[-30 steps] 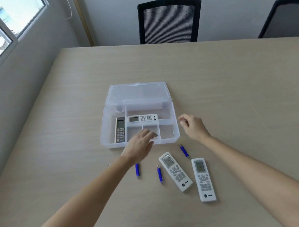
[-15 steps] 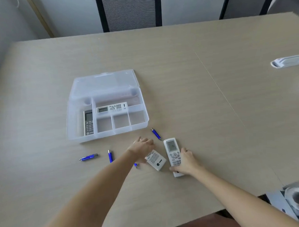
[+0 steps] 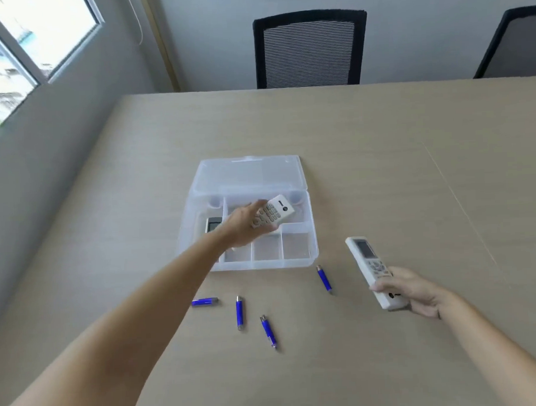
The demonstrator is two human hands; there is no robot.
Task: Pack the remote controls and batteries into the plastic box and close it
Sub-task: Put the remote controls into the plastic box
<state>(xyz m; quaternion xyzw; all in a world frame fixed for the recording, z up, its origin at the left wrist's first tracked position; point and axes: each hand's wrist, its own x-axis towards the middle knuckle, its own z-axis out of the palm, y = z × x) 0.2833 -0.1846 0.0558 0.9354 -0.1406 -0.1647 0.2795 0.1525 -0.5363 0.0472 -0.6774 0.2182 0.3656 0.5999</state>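
- head view: the clear plastic box [image 3: 313, 231] lies open in the middle of the light wooden table [image 3: 412, 165], and its lid [image 3: 250, 176] is flat on the far side.
- the left hand [image 3: 243, 228] is over the box and its fingers are closed around a white remote [image 3: 273, 215]; the remote is tilted above the long far compartment, with the logo end pointing to the far right.
- a dark remote [image 3: 213, 226] lies in the left compartment of the box, and the left arm hides a part of it.
- the three small compartments at the near side of the box are partly covered by the arm, so i cannot tell all of what is in them.
- the right hand [image 3: 415, 294] is near the right of the box and grips the lower end of a second white remote [image 3: 371, 269], its screen end pointing far.
- four blue batteries lie on the table near the box: one [image 3: 324, 278] just beside the near right corner, and three further near, [image 3: 204, 302], [image 3: 239, 312] and [image 3: 268, 331].
- two black chairs [image 3: 309, 47] stand at the far edge of the table.
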